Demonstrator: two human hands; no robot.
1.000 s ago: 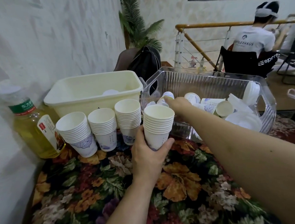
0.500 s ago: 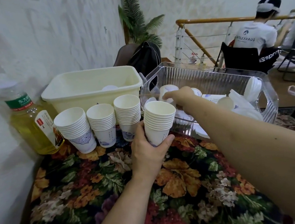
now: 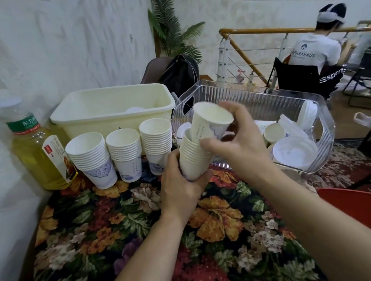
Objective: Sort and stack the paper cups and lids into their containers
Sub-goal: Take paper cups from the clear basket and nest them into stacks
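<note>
Head view: left hand (image 3: 181, 185) grips cup stack (image 3: 193, 160) above floral table (image 3: 144, 244), centre frame. Right hand (image 3: 236, 144) pinches single cup (image 3: 209, 121), tilted, base entering stack top. Clear basket (image 3: 322, 128) at 2 o'clock holds lids (image 3: 293, 153); three stacks (image 3: 123, 154) at 10 o'clock.

white paper cups (image 3: 210, 122) printed with blue motifs; a cream tub (image 3: 112, 108); a tablecloth (image 3: 143, 233) patterned with orange, red flowers.
</note>
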